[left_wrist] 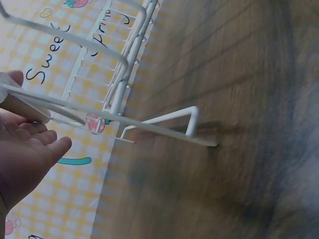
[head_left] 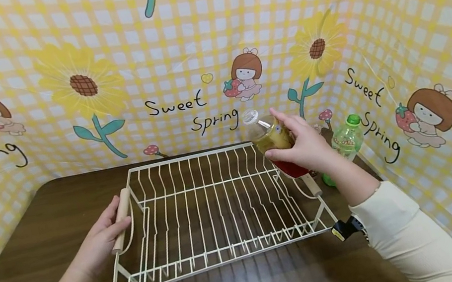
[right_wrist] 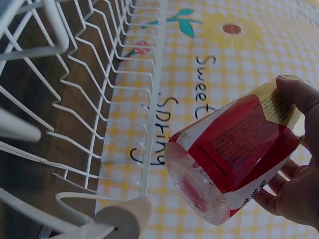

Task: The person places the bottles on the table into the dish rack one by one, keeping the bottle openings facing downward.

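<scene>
Left hand (head_left: 100, 239): fingers loosely closed, pinching wooden handle (head_left: 123, 204) of white rack (head_left: 194, 189), left of frame. Right hand (head_left: 308, 145): fingers half-open round red-labelled bottle (head_left: 271, 137), right of centre. Green-capped bottle (head_left: 347, 140): right.

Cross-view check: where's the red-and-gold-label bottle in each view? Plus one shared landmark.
Head: the red-and-gold-label bottle is right of centre, tilted cap to upper left, in the right hand.
Left wrist: not in it.
Right wrist: right of centre, base toward lower left, fingers at its upper right end.
Shared landmark: white wire rack, central in head, upper left in left wrist, left side in right wrist.
</scene>
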### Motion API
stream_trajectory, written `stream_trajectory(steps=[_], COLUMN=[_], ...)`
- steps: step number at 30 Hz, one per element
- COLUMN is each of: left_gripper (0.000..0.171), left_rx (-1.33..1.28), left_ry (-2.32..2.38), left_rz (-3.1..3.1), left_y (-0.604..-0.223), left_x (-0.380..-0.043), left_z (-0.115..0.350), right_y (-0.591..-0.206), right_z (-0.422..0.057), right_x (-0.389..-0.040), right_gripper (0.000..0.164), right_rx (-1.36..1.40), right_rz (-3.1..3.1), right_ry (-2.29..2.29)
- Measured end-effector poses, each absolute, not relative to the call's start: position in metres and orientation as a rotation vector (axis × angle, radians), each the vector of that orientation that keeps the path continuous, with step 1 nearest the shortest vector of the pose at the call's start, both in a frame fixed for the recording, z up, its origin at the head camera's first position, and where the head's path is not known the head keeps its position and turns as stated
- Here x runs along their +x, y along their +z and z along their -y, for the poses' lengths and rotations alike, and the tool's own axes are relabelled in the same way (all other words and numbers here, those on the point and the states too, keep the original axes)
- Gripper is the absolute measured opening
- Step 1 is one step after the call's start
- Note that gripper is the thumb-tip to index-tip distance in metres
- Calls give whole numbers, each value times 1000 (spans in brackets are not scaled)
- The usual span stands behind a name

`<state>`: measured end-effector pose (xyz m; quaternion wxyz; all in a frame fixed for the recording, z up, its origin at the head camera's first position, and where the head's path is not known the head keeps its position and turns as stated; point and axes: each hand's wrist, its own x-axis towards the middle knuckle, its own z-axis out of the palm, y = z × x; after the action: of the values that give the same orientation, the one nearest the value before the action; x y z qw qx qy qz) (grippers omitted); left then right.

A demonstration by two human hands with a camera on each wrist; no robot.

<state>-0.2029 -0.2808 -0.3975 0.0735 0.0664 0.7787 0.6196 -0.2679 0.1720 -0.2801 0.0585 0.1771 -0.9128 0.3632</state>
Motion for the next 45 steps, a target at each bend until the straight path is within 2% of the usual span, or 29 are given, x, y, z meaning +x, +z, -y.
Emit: stream_trajectory(steps=[5, 13, 19, 24, 33, 45], left_gripper=[83, 85, 88, 91, 97, 96], left_rx=[199, 320, 438, 542, 607, 555], left_ry=[1763, 1671, 1579, 1508, 1505, 1483], left_rz=[-2413, -2524, -2565, -2561, -2487, -2505], left_y=[-381, -331, -296, -281, -284, -310], left_x=[-201, -204, -205, -209, -223, -233], left_z=[285, 279, 253, 220, 176, 159], right_y=[-279, -278, -277, -278, -285, -300], right_z=[-156, -137, -121, -107, -84, -70], right_x=[-265, -263, -264, -267, -264, -257], right_gripper=[94, 94, 92, 92, 92, 90], right_rx=[631, 743, 822, 875, 983, 1131], right_rz=[2782, 2808, 2819, 2816, 2830, 2827], right_ry=[1034, 940, 866, 825, 687, 517])
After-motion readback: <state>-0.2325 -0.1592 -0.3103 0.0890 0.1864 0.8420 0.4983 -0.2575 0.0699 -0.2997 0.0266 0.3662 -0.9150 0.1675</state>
